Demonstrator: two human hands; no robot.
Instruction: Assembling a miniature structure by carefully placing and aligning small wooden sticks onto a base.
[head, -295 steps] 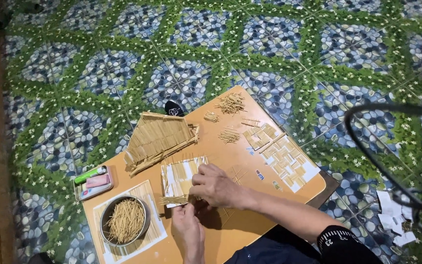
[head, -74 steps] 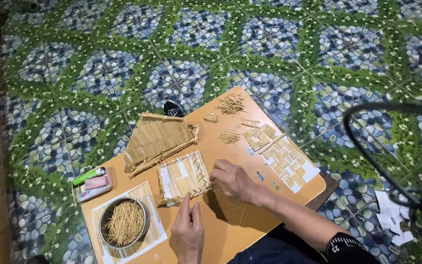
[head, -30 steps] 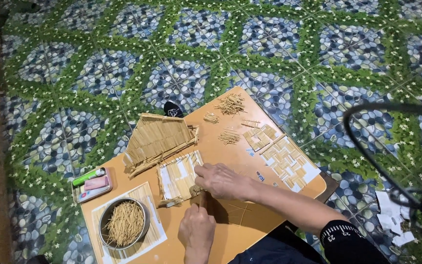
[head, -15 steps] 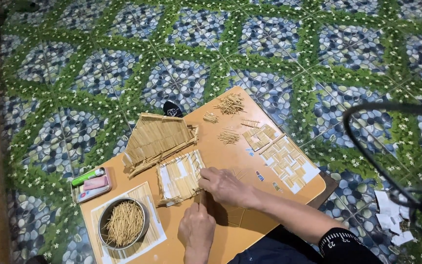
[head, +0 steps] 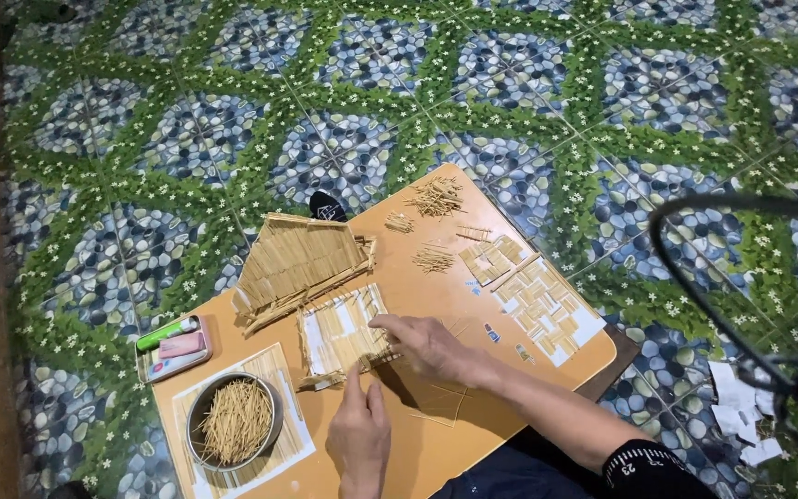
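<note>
On a low orange table (head: 436, 444) over patterned floor tiles, both hands pinch the near edge of a flat stick panel (head: 344, 334), left hand (head: 359, 434) below, right hand (head: 431, 346) beside; likely light, brittle, best held by its edges.

A small flat rectangular package (head: 175, 347) lies at the counter's (head: 436, 453) left edge, pink and white with a green tube along its top; tiny blue-and-red label scraps (head: 491, 332) dot the counter right of the hands; no signs or screens show.
</note>
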